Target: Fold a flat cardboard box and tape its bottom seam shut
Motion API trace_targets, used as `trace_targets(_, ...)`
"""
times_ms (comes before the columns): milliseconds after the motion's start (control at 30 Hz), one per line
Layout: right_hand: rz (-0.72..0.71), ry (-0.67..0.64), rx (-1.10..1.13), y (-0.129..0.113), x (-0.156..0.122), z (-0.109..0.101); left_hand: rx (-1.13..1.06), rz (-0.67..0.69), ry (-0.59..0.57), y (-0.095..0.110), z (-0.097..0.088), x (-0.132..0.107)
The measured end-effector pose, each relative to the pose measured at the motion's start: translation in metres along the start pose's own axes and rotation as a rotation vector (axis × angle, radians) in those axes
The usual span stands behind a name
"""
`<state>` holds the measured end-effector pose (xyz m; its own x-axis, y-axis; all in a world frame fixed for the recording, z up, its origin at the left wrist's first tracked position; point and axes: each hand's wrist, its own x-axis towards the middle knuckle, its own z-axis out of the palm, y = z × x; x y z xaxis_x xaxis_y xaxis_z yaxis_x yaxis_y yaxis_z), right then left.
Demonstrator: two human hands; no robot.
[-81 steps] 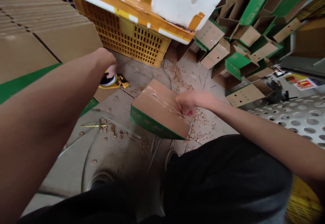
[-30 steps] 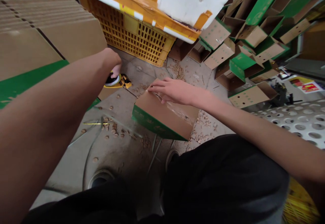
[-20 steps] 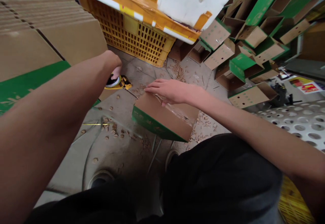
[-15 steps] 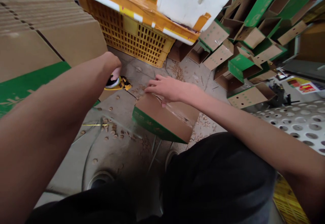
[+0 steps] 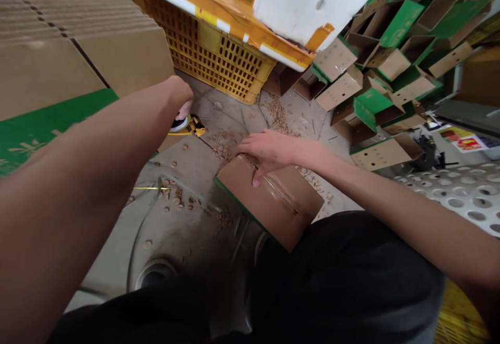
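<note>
My left hand (image 5: 182, 98) is shut around a yellow tape dispenser (image 5: 187, 124) with a roll of clear tape on it, and my forearm hides most of the grip. My right hand (image 5: 269, 154) lies on a closed brown cardboard box (image 5: 275, 203), fingers apart, thumb reaching down along the taped seam. The box's top faces me, and only a thin strip of its green side shows. It sits on the floor close to my legs.
Flat cardboard sheets (image 5: 78, 58) are stacked at left, below a yellow plastic crate (image 5: 211, 47) with a white, orange-taped board (image 5: 297, 0) on it. Green-and-brown open boxes (image 5: 386, 58) pile up at right, by a perforated metal sheet (image 5: 457, 193). Nutshells (image 5: 222, 149) litter the concrete floor.
The box has tipped toward me, turning its top upward and hiding most of its green side. My right hand has moved down with it. My left hand stays at the dispenser.
</note>
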<state>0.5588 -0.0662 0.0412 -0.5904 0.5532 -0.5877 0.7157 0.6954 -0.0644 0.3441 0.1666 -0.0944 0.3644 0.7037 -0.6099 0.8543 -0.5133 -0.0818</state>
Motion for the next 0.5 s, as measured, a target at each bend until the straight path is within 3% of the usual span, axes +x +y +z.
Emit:
trace_targets(67, -0.006, -0.003, -0.019, 0.005, -0.005, 0.003, 0.226, -0.03, -0.141, 0.009, -0.007, -0.015)
trace_targets(233, 0.075, 0.003, 0.054, 0.028, -0.011, 0.011, 0.274, -0.032, -0.1, 0.019, -0.016, -0.031)
trace_targets(500, 0.385, -0.107, 0.235, 0.063, -0.027, 0.041, 0.223, -0.041, -0.183, 0.004, -0.005, -0.008)
